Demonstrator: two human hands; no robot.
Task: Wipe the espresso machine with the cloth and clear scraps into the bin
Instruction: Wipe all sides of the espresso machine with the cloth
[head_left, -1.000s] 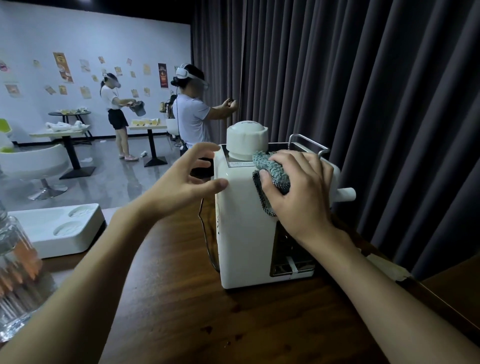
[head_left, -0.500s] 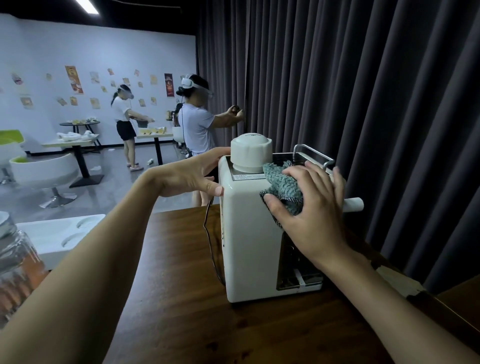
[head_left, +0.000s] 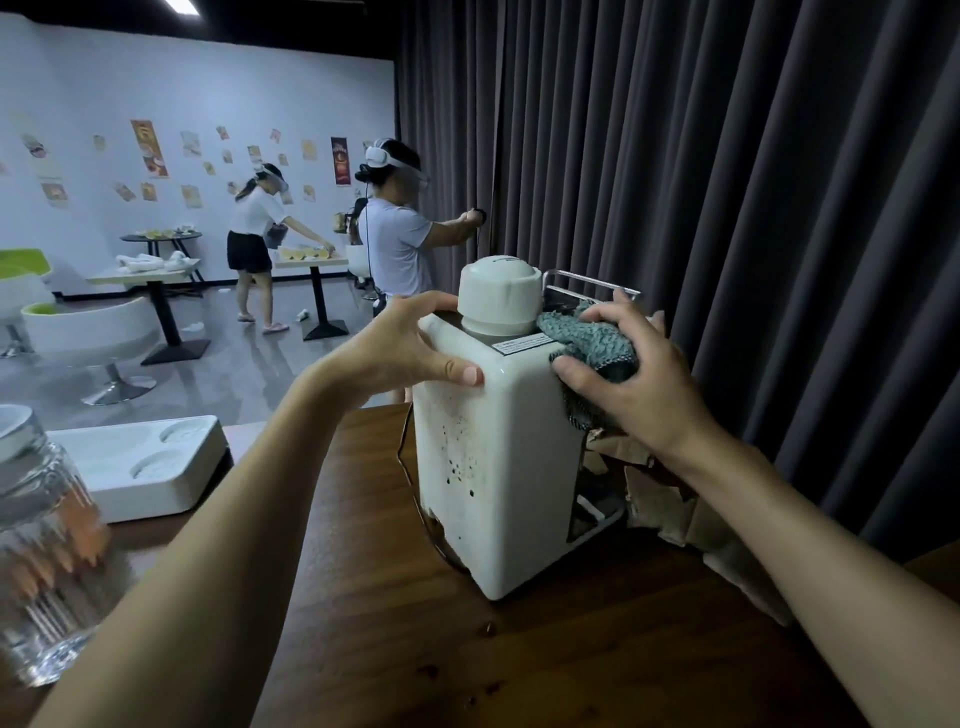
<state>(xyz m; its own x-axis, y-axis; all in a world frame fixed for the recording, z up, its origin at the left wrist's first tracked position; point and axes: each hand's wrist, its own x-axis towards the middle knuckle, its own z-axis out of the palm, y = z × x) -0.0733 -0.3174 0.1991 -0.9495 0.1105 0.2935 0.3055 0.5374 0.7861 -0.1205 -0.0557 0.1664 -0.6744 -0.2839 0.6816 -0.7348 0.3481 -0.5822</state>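
Observation:
A white espresso machine (head_left: 498, 467) stands on the dark wooden table (head_left: 519, 665), its near side speckled with brown stains. My left hand (head_left: 400, 348) grips its top left corner, thumb on the near face and fingers over the top. My right hand (head_left: 639, 374) holds a bunched grey-green cloth (head_left: 592, 343) against the top right edge, beside the white round cap (head_left: 498, 296). Small dark scraps (head_left: 488, 630) lie on the wood in front of the machine. No bin is in view.
A clear glass jar (head_left: 47, 561) stands at the near left. Behind it lies a white moulded tray (head_left: 140, 467). Torn brown paper (head_left: 670, 504) sits right of the machine, against the dark curtain (head_left: 753, 208). Two people in headsets work at tables in the background.
My left hand went from hovering near the machine to gripping its top left corner. The cloth moved up from the side face to the top edge. The machine now shows its stained side.

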